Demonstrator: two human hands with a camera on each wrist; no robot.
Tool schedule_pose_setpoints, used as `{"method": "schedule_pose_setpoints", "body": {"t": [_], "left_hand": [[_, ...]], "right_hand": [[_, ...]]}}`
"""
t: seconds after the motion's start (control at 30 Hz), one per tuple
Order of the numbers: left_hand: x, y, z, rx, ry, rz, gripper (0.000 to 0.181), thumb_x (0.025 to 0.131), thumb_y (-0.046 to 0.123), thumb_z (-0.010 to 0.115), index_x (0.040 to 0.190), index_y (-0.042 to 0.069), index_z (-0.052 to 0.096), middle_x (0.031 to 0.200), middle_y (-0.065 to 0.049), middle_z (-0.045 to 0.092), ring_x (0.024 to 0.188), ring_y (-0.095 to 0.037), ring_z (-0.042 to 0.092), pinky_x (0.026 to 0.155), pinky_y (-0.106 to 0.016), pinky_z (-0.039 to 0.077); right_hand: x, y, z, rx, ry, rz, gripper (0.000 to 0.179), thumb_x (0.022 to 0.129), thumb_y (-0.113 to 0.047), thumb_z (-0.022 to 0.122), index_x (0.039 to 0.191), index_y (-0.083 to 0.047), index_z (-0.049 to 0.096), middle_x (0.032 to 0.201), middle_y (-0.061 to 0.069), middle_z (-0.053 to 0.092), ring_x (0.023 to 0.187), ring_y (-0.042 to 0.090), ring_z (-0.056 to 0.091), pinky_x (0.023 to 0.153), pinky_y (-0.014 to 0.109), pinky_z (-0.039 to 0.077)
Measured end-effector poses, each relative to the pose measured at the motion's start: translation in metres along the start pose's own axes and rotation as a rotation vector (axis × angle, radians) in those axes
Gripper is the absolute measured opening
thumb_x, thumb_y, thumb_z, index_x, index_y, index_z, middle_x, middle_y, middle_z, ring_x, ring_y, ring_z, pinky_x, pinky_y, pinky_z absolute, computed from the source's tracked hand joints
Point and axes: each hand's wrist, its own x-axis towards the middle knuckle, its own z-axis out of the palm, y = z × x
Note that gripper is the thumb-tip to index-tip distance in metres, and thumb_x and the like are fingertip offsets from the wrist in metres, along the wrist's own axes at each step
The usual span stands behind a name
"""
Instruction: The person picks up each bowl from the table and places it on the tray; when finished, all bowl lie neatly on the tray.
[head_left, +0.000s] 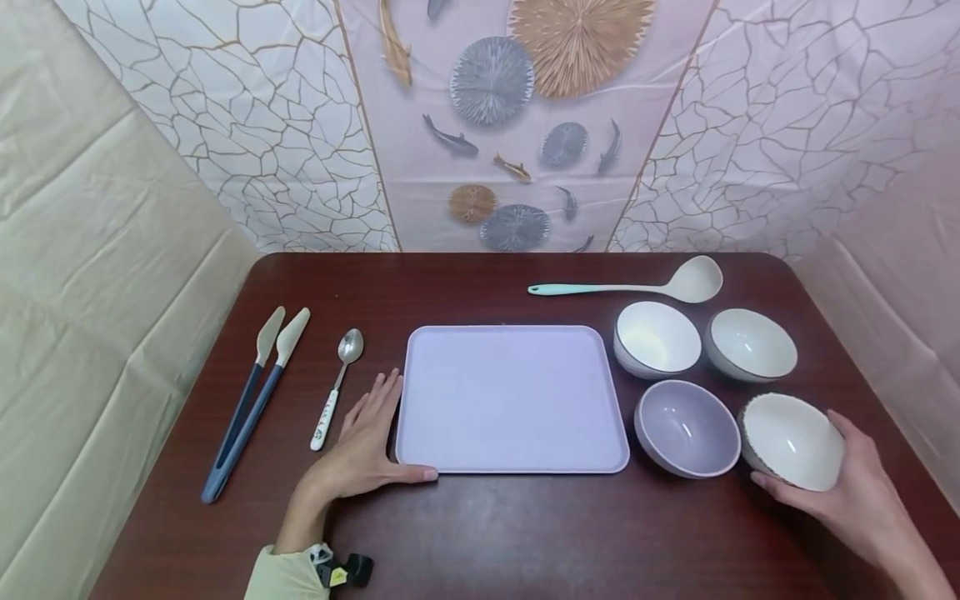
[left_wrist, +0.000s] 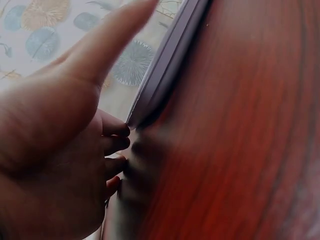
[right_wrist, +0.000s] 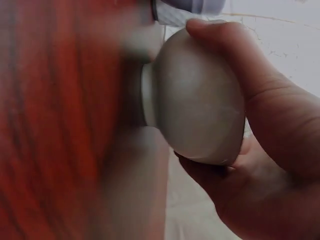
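Note:
A pale lilac tray [head_left: 513,400] lies flat in the middle of the table. My left hand [head_left: 360,446] rests at its near left corner, fingers stretched along the left edge and thumb against the front edge. In the left wrist view the fingertips [left_wrist: 117,131] meet the rim of the tray [left_wrist: 165,65]. On the far right my right hand [head_left: 862,492] grips a white bowl [head_left: 793,442] with a wavy rim. Thumb and fingers curve round its sides, as the right wrist view shows on the bowl [right_wrist: 200,100]. Beside it stands a lilac bowl [head_left: 687,427].
Two more white bowls, one ribbed [head_left: 657,337] and one smooth [head_left: 752,343], stand behind. A ladle [head_left: 693,281] with a mint handle lies along the back. Left of the tray are a spoon [head_left: 337,387] and blue-handled tongs [head_left: 255,400]. Fabric walls surround the table [head_left: 510,533].

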Motion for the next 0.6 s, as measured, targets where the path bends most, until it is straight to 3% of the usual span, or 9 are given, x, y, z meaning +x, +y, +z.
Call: {"method": "schedule_pose_setpoints", "body": {"t": [0.13, 0.27, 0.37, 0.47, 0.6], "left_hand": [[0.000, 0.000, 0.001, 0.000, -0.001, 0.013, 0.136, 0.063, 0.072, 0.078, 0.156, 0.002, 0.009, 0.162, -0.015, 0.006, 0.148, -0.031, 0.000, 0.114, -0.055, 0.008], [0.000, -0.001, 0.000, 0.009, 0.001, 0.016, 0.136, 0.062, 0.071, 0.079, 0.156, 0.001, 0.008, 0.162, -0.015, 0.005, 0.148, -0.032, 0.001, 0.115, -0.054, 0.008], [-0.001, -0.001, 0.001, 0.009, 0.001, 0.009, 0.137, 0.062, 0.073, 0.078, 0.156, 0.001, 0.008, 0.162, -0.015, 0.005, 0.148, -0.031, 0.001, 0.115, -0.054, 0.008], [-0.002, -0.002, 0.002, 0.004, -0.001, 0.007, 0.136, 0.062, 0.072, 0.078, 0.156, 0.002, 0.009, 0.162, -0.015, 0.005, 0.148, -0.031, 0.001, 0.115, -0.055, 0.008], [0.000, -0.003, 0.001, -0.003, 0.004, 0.017, 0.136, 0.063, 0.070, 0.079, 0.156, 0.001, 0.009, 0.162, -0.015, 0.006, 0.148, -0.031, 0.000, 0.115, -0.055, 0.007]], "right_hand": [[0.000, -0.001, 0.000, -0.022, 0.047, 0.036, 0.116, 0.055, -0.019, 0.097, 0.144, 0.013, 0.030, 0.123, 0.038, 0.042, 0.098, 0.043, 0.046, 0.066, 0.007, 0.027], [0.001, -0.010, -0.006, -0.036, 0.084, 0.111, 0.116, 0.058, -0.022, 0.096, 0.148, 0.006, 0.029, 0.128, 0.037, 0.042, 0.100, 0.042, 0.046, 0.066, 0.013, 0.028], [0.003, -0.020, -0.013, -0.039, 0.097, 0.152, 0.116, 0.061, -0.023, 0.094, 0.151, 0.002, 0.026, 0.132, 0.037, 0.039, 0.104, 0.049, 0.043, 0.067, 0.017, 0.027], [0.003, -0.031, -0.020, -0.031, 0.121, 0.171, 0.114, 0.061, -0.023, 0.095, 0.151, -0.001, 0.028, 0.134, 0.032, 0.040, 0.107, 0.037, 0.044, 0.070, 0.017, 0.028], [0.015, -0.065, -0.026, 0.011, 0.180, 0.110, 0.112, 0.053, -0.016, 0.098, 0.147, -0.004, 0.038, 0.129, 0.023, 0.048, 0.099, 0.005, 0.043, 0.075, 0.012, 0.028]]}}
